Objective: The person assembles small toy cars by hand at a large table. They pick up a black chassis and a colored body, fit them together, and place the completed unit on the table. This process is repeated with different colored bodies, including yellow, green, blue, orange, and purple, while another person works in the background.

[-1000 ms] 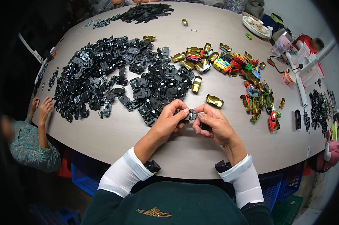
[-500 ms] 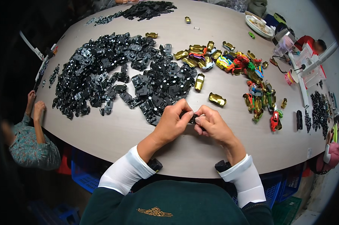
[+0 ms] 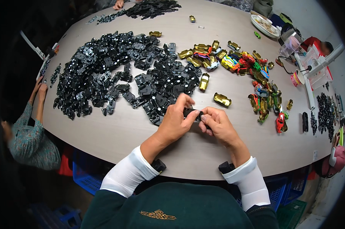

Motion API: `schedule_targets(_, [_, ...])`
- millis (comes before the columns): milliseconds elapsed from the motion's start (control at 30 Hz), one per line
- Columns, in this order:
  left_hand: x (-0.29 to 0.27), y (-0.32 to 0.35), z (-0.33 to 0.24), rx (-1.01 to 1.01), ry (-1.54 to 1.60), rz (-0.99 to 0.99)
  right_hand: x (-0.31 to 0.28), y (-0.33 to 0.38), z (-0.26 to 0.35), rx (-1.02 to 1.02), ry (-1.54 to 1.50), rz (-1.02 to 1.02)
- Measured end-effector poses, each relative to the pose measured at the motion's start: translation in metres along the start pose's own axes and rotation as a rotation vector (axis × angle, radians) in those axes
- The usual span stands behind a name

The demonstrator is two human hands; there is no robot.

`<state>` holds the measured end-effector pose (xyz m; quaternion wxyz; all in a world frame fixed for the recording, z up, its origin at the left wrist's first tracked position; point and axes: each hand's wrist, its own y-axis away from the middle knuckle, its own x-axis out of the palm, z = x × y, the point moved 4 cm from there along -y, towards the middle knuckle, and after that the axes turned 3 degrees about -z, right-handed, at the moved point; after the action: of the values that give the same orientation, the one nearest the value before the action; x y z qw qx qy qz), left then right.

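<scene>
Head view: left hand [image 3: 175, 121] & right hand [image 3: 217, 123] both pinched shut on a small black toy-car chassis [image 3: 191, 113], held between them above the table [image 3: 115, 131] near its front edge. Black parts heap [image 3: 115, 76] just beyond; gold car shell [image 3: 222, 100] near right.

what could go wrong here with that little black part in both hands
The black part is pinched only at the fingers of the left hand and right hand, above bare table; a slip could drop it. It could land in the black pile close by and be hard to find. The gold shell nearby could get knocked.
</scene>
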<state>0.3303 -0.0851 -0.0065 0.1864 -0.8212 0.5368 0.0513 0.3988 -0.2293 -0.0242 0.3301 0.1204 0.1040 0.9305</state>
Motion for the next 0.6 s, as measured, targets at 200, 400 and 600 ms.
schedule_targets(200, [-0.001, -0.004, 0.022, -0.269, 0.621, -0.008, 0.009, 0.001, 0.002, -0.009, -0.166, -0.016])
schedule_targets(400, [-0.007, -0.006, 0.01, -0.305, 0.808, -0.009, -0.009, -0.003, 0.002, -0.094, -0.195, -0.137])
schedule_targets(600, [0.005, 0.004, 0.02, -0.512, 0.675, 0.119, -0.006, -0.001, 0.008, -0.086, -0.29, -0.145])
